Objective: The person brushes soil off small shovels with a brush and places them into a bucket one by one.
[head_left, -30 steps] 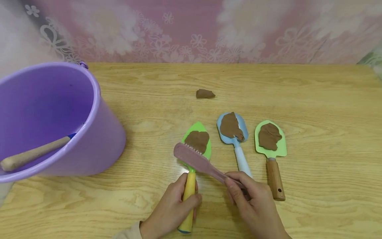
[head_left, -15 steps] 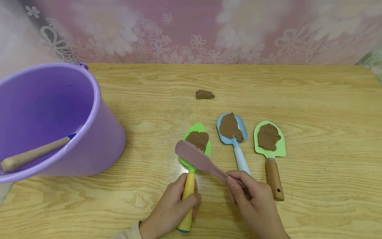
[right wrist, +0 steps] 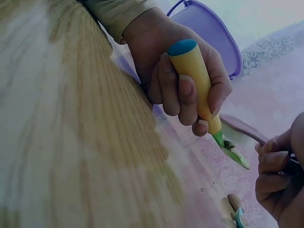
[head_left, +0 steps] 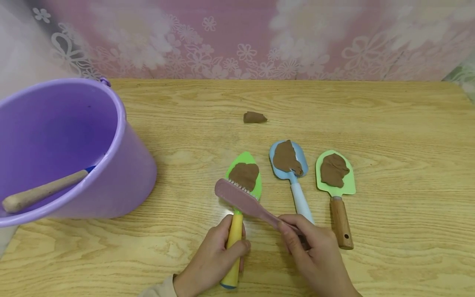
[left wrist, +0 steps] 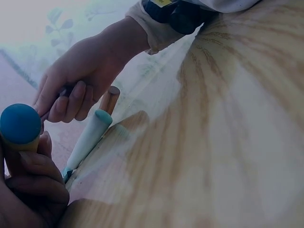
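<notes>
My left hand grips the yellow handle of a green pointed trowel, its fingers wrapped round it in the right wrist view. On the trowel's blade lies a flat patch of brown clay. Between thumb and fingers my right hand holds a mauve long-handled brush. The brush head slants across the lower blade, its pale bristles at the near edge of the clay. Part of the blade is hidden under the brush.
To the right lie a blue shovel and a light green shovel with a wooden handle, both bearing brown clay. A clay lump sits farther back. At left stands a purple bucket holding a wooden-handled tool.
The brush head moved slightly up and right over the clay, then back down and left toward the trowel's handle. The left hand keeps its grip on the trowel, almost still.
</notes>
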{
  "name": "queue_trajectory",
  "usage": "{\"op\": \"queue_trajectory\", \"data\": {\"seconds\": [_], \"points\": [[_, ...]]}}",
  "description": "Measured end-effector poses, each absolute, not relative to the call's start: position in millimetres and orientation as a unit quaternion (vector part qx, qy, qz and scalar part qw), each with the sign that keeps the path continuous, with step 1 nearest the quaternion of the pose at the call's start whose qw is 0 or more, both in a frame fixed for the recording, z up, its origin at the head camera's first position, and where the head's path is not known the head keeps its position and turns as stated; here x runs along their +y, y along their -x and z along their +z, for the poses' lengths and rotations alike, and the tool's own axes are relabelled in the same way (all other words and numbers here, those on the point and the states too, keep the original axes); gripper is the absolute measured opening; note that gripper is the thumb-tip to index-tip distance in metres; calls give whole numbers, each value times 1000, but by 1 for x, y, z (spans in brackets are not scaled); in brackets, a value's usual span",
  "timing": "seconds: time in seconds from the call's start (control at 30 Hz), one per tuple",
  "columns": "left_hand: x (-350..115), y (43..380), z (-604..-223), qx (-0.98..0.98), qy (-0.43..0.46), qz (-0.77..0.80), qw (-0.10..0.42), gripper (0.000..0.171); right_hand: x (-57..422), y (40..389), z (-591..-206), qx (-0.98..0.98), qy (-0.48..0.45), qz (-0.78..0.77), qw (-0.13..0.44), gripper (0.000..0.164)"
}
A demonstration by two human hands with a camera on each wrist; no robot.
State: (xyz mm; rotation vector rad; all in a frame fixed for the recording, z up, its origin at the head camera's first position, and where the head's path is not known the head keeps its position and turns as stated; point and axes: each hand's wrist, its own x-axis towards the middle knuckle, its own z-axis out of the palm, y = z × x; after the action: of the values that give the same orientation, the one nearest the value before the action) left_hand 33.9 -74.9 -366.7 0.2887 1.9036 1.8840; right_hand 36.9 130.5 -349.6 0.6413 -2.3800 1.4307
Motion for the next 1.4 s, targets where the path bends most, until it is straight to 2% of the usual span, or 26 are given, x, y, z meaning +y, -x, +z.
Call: {"op": "queue_trajectory", "data": {"seconds": [0.3, 0.57, 0.83, 1.07, 1.4], "points": [[-74, -34, -368, 695, -108, 677, 218, 16, 130, -37, -347, -843, -173, 487, 150, 26], [-75, -34, -368, 685, -110, 684, 227, 18, 131, -36, -349, -828, -219, 497, 138, 27], [-75, -34, -366, 692, -113, 678, 219, 15, 131, -35, -347, -837, -183, 493, 148, 26], [-75, -33, -367, 686, -112, 682, 225, 16, 131, -36, -348, -822, -234, 505, 121, 26], [-75, -34, -366, 695, -108, 675, 222, 13, 131, -36, -347, -837, -183, 493, 150, 26]]}}
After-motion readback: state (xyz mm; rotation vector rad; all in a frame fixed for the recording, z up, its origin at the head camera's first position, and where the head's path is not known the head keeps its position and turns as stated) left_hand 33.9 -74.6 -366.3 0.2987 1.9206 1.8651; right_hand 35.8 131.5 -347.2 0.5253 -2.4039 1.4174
